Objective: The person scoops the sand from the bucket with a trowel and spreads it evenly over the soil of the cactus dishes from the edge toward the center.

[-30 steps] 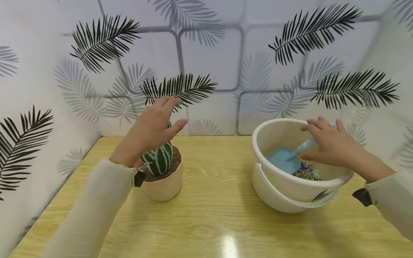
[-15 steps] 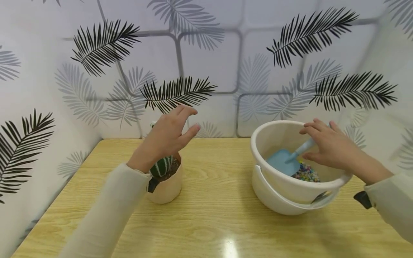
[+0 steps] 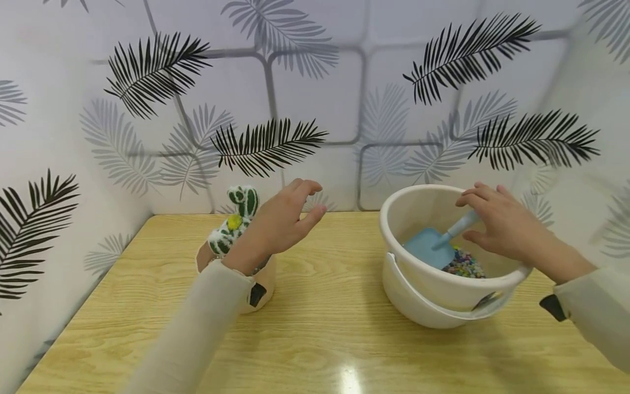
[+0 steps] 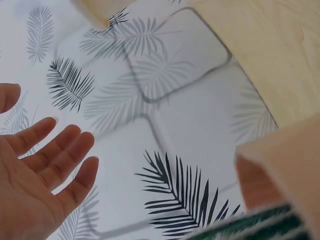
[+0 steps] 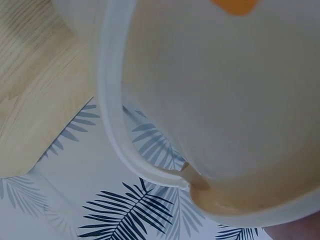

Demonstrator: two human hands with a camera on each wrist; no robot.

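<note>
In the head view my left hand holds nothing, its fingers loosely bent and the thumb apart. It is in front of and to the right of a green-and-white cactus with a yellow flower. The cactus stands in a peach pot, partly hidden by my forearm. My right hand hovers over the white bucket, fingers loosely bent, overlapping the handle of a light blue toy shovel. The shovel leans inside on small multicoloured pellets.
Pot and bucket stand apart on a light wooden table. A wall with a leaf pattern rises behind the table. The bucket's handle hangs down across its front.
My left hand has moved right and down, away from over the pot, uncovering the cactus top and its yellow flower. My right hand and the shovel have barely moved.
</note>
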